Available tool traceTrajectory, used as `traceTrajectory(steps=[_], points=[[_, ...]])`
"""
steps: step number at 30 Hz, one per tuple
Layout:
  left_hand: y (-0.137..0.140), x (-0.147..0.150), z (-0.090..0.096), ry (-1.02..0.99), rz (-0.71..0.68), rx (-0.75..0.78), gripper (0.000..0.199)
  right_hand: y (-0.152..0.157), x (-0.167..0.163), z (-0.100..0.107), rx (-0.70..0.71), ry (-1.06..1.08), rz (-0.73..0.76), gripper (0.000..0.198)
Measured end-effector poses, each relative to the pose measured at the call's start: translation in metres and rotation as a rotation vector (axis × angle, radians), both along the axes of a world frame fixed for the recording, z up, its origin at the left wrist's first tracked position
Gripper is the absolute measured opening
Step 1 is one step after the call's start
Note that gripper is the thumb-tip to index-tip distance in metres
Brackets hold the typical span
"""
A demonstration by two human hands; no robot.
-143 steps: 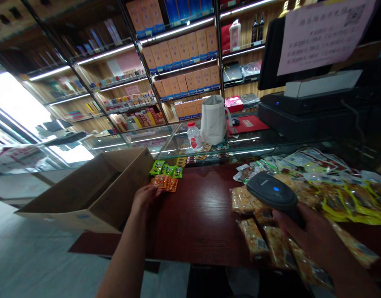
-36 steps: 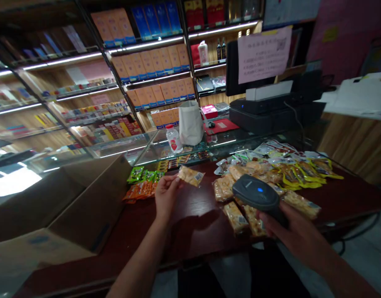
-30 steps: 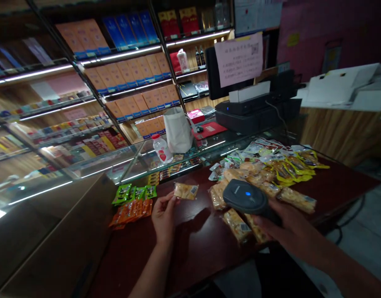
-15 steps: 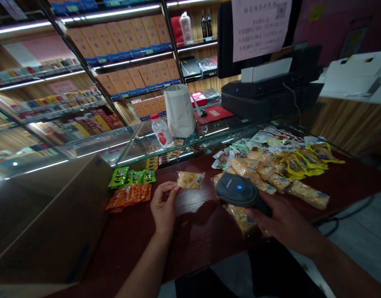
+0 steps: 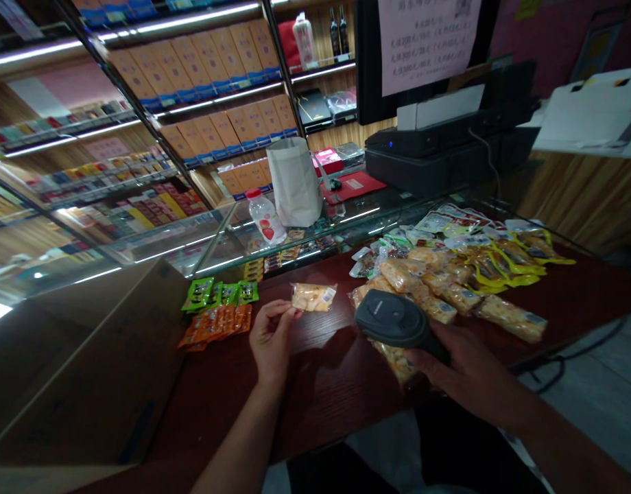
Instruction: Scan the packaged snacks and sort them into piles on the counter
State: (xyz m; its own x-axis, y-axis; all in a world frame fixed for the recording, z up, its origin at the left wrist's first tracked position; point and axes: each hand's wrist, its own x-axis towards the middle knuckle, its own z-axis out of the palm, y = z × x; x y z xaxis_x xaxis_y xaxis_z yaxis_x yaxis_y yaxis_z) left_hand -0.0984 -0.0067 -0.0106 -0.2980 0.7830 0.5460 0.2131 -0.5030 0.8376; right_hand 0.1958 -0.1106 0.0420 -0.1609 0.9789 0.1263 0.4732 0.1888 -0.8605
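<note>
Closed round the handle of a dark scanner [image 5: 392,319], the right grip [image 5: 462,363] sits right of centre, low in the frame; the scanner's head points left, probably to face what the other hand holds. Thumb and fingers of the left grip [image 5: 273,339] pinch the lower-left corner of a small wrapped snack [image 5: 312,298] at mid-frame, apparently raised off the surface [image 5: 217,412]; that corner hold seems meant to leave the pale label at its right end uncovered.

At lower left stands an open cardboard box [image 5: 114,374], within easy reach of the left arm. Just beside it lie orange packets [image 5: 217,324], with green packets [image 5: 198,293] behind them, likely grouped by kind. Wrapped snacks [image 5: 423,274] are heaped right of centre, yellow-edged packs [image 5: 493,267] beyond.

Farther back, above centre, a red-capped bottle [image 5: 267,218] and a white bag [image 5: 295,182] stand on a glass case [image 5: 212,257], perhaps out of the way. Upper-left shelves carry orange boxes [image 5: 195,65], presumably faced outward for display.
</note>
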Motion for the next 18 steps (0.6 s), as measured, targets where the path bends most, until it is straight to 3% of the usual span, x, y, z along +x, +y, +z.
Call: traceTrajectory(steps=[6, 11, 15, 18], points=[[0.005, -0.002, 0.001, -0.024, 0.008, 0.011, 0.014, -0.005, 0.001, -0.001, 0.008, 0.022, -0.008, 0.044], [0.003, -0.015, 0.009, -0.076, 0.157, -0.034, 0.022, -0.017, 0.011, -0.009, 0.050, -0.023, -0.074, 0.044], [-0.019, -0.046, 0.018, -0.164, 0.292, -0.146, 0.029, -0.025, 0.026, -0.013, 0.047, -0.040, -0.119, 0.039], [-0.043, -0.081, 0.025, -0.077, 0.382, -0.277, 0.032, -0.024, 0.041, -0.017, 0.064, -0.102, -0.117, 0.041]])
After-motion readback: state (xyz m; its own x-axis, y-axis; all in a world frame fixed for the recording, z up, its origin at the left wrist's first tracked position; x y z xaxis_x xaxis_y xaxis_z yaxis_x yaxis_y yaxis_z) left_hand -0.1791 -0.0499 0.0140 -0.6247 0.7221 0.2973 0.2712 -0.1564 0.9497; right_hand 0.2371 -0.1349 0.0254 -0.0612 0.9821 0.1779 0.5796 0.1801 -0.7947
